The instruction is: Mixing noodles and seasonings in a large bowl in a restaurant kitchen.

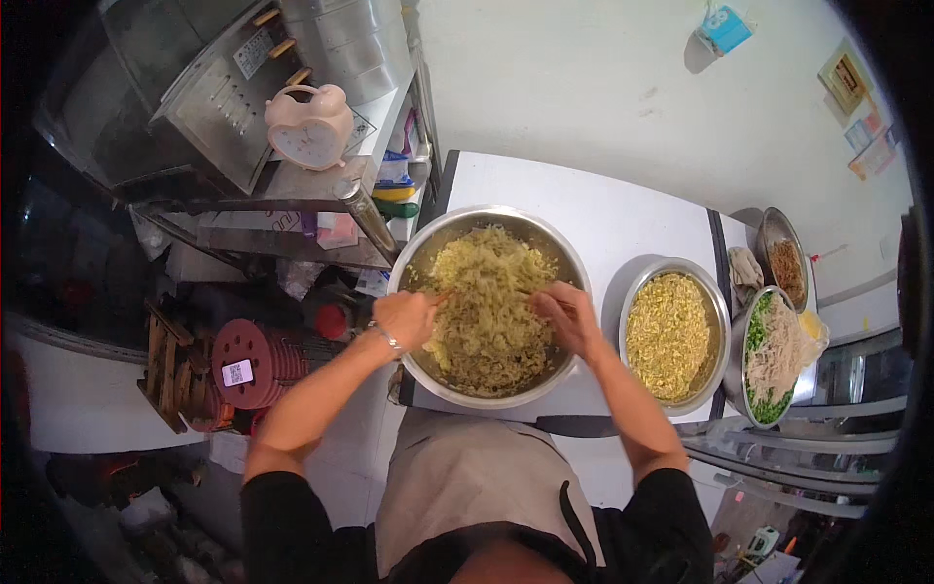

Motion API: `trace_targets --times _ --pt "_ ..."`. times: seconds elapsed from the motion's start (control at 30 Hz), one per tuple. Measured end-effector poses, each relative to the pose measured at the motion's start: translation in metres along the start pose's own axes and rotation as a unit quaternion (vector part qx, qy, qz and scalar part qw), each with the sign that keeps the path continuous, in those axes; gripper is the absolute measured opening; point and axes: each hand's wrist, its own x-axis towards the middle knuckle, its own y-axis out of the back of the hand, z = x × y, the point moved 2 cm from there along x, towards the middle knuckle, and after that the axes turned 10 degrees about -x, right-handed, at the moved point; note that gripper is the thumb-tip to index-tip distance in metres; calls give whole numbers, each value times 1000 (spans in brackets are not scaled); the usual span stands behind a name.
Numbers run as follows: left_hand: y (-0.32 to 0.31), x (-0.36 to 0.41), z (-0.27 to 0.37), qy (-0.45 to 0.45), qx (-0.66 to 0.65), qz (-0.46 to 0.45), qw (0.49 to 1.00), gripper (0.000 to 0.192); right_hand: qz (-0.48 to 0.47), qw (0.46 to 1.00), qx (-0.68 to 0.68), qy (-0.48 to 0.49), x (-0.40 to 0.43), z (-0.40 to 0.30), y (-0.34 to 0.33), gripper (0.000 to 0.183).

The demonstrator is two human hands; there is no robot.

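Observation:
In front of me stands a large steel bowl (580,270) of chopped yellow-green filling (492,292), whose middle is heaped and blurred by motion. My left hand (408,319) is closed at the bowl's left side around wooden chopsticks (441,298), of which only a short piece shows. Over the right side, my right hand (571,315) is closed around a thin stick, probably chopsticks too; its far part is lost in the blurred filling. To the right sits a second steel bowl (722,343), filled with a chopped yellow mixture (668,336).
Farther right, a bowl of chopped greens and pale shreds (770,350) adjoins a bowl of brown filling (788,270) and a cloth (744,270). A metal shelf (365,212) with a pink alarm clock (310,128) borders the white table (540,190) on the left. Red stools (248,343) are stacked below.

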Motion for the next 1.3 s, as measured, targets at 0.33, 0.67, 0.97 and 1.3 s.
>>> trace_targets --times 0.33,0.67,0.97,1.3 --pt "-25 34 -8 -14 68 -37 997 20 0 1000 -1 31 16 25 -13 19" --pt "-36 59 3 -50 135 -45 989 21 -6 1000 -29 -1 41 33 0 19" --pt "-11 63 -13 -53 185 -14 981 19 43 980 -161 106 49 31 25 15" --pt "59 -13 2 -21 202 -101 974 20 -45 983 -146 101 -5 -9 56 17"
